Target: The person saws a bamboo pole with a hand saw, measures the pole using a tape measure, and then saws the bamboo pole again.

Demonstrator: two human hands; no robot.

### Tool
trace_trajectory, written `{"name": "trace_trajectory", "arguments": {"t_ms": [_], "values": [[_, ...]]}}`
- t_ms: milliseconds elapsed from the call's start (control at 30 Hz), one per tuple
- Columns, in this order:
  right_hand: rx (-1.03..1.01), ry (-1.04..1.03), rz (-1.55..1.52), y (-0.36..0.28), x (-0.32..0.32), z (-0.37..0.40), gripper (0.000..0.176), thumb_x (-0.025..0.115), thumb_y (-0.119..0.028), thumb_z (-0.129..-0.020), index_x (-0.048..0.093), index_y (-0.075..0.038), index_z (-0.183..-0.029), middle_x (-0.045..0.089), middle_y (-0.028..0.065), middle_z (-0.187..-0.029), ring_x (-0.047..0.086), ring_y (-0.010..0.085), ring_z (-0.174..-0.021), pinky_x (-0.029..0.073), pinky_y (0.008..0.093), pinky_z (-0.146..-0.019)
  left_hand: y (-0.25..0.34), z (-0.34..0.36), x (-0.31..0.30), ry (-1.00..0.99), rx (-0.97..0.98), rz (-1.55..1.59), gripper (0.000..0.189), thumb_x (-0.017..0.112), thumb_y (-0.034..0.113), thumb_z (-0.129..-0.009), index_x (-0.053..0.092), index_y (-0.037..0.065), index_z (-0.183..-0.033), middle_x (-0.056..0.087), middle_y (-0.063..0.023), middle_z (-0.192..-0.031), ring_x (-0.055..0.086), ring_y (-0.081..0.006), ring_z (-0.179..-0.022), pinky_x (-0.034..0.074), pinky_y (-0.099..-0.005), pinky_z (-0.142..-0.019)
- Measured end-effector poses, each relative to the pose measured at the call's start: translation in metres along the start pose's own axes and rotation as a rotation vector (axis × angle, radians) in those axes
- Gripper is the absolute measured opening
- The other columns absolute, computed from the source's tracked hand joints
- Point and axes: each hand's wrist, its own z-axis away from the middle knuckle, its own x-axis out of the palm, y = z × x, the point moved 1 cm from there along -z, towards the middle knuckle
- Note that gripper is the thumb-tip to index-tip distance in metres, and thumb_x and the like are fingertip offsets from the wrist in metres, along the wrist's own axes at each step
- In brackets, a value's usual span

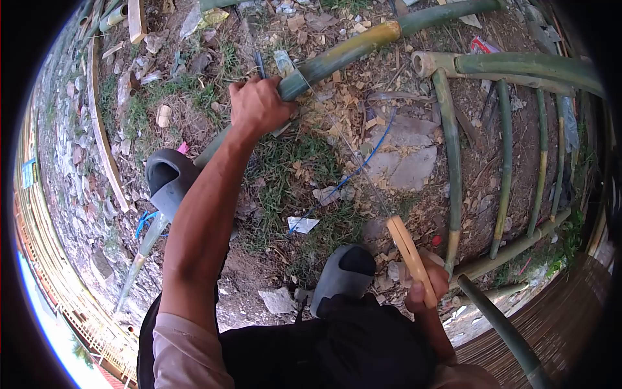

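A green bamboo pole point(346, 52) slants across the upper middle of the view. My left hand point(258, 104) is closed around it near its lower left stretch. In my right hand point(429, 285), low on the right, is the pale wooden handle of a handsaw point(407, 246), fingers wrapped round it. The saw's thin blade shows nearly edge-on and runs up and left to the pole, meeting it just right of my left hand. Pale wood chips lie on the ground around that spot.
A ladder-like bamboo frame point(451, 168) lies on the right. A blue cord point(372, 155) crosses the ground by a flat stone slab point(405, 167). My feet in grey slip-on shoes point(342, 275) stand either side. On the left lies a long wooden strip point(99, 129) among rubble.
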Motion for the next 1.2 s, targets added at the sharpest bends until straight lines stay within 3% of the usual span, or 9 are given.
{"name": "trace_trajectory", "arguments": {"t_ms": [67,133,367,500,567,667,833,967,1200], "values": [[-0.081,0.068,0.196,0.024,0.048,-0.049,0.029,0.058,-0.021,-0.09,0.06,0.007,-0.081,0.053,0.0076,-0.06,0.053,0.0171,-0.05,0.042,0.0307,-0.046,0.005,-0.001,0.0,0.009,0.004,-0.002,0.045,0.073,0.039,-0.074,0.072,0.016,-0.113,0.071,-0.0137,-0.096,0.065,-0.0286,-0.106,0.034,-0.0478,-0.102],[0.144,-0.083,0.181,0.036,0.078,-0.096,0.021,0.065,-0.012,-0.085,0.061,0.008,-0.082,0.063,0.0154,-0.07,0.064,0.0222,-0.056,0.051,0.0317,-0.054,0.001,0.007,-0.002,-0.014,-0.011,-0.026,0.046,0.072,0.037,-0.074,0.072,0.016,-0.114,0.07,-0.014,-0.097,0.064,-0.0288,-0.108,0.033,-0.0476,-0.103],[0.044,-0.014,0.126,0.016,-0.009,0.027,0.045,0.056,-0.035,-0.092,0.061,0.009,-0.088,0.064,0.0161,-0.069,0.063,0.0219,-0.058,0.052,0.0336,-0.054,-0.007,-0.002,-0.002,-0.078,-0.016,-0.011,0.047,0.074,0.036,-0.074,0.072,0.015,-0.115,0.071,-0.0132,-0.095,0.063,-0.027,-0.109,0.031,-0.0456,-0.105],[-0.093,-0.01,0.184,0.048,0.054,-0.062,0.027,0.058,-0.02,-0.092,0.061,0.006,-0.085,0.056,0.0092,-0.065,0.054,0.0166,-0.051,0.04,0.0322,-0.047,0.007,0.002,-0.002,-0.047,-0.014,-0.035,0.045,0.075,0.037,-0.074,0.073,0.015,-0.113,0.071,-0.0122,-0.094,0.063,-0.0264,-0.105,0.033,-0.0452,-0.102],[0.181,-0.097,0.151,0.05,0.081,-0.099,0.021,0.062,-0.013,-0.086,0.062,0.009,-0.084,0.063,0.0168,-0.071,0.062,0.0211,-0.056,0.05,0.0324,-0.053,0.002,0.0,-0.005,-0.004,-0.046,-0.059,0.043,0.075,0.037,-0.074,0.073,0.015,-0.112,0.071,-0.0114,-0.094,0.063,-0.0264,-0.103,0.033,-0.0449,-0.103],[-0.053,0.027,0.232,0.038,0.053,-0.049,0.026,0.057,-0.02,-0.09,0.061,0.005,-0.082,0.056,0.0086,-0.061,0.056,0.0168,-0.052,0.043,0.0321,-0.049,-0.005,-0.004,-0.005,-0.052,-0.02,-0.013,0.045,0.075,0.038,-0.072,0.073,0.015,-0.11,0.072,-0.0126,-0.092,0.064,-0.0257,-0.104,0.033,-0.0454,-0.103],[0.027,-0.016,0.143,0.027,-0.009,0.014,0.044,0.052,-0.032,-0.093,0.064,0.011,-0.091,0.061,0.0117,-0.066,0.059,0.0172,-0.055,0.048,0.0296,-0.051,0.0,-0.008,-0.006,-0.212,-0.071,0.092,0.042,0.073,0.039,-0.074,0.075,0.012,-0.106,0.073,-0.0139,-0.09,0.066,-0.0253,-0.105,0.033,-0.0466,-0.103],[0.074,-0.059,0.187,0.053,0.073,-0.08,0.017,0.064,-0.01,-0.084,0.06,0.006,-0.08,0.057,0.0124,-0.066,0.056,0.0215,-0.052,0.044,0.0312,-0.05,-0.009,-0.008,-0.003,-0.066,0.01,0.046,0.042,0.073,0.041,-0.073,0.075,0.011,-0.103,0.072,-0.0165,-0.095,0.066,-0.0278,-0.101,0.033,-0.0463,-0.104],[-0.032,0.023,0.137,0.043,0.001,0.006,0.045,0.054,-0.034,-0.093,0.064,0.01,-0.09,0.061,0.0111,-0.064,0.057,0.0165,-0.051,0.048,0.0294,-0.049,-0.017,-0.014,0.002,-0.111,0.013,0.065,0.045,0.073,0.043,-0.073,0.075,0.009,-0.102,0.071,-0.0141,-0.094,0.065,-0.0268,-0.103,0.032,-0.0481,-0.105]]}}
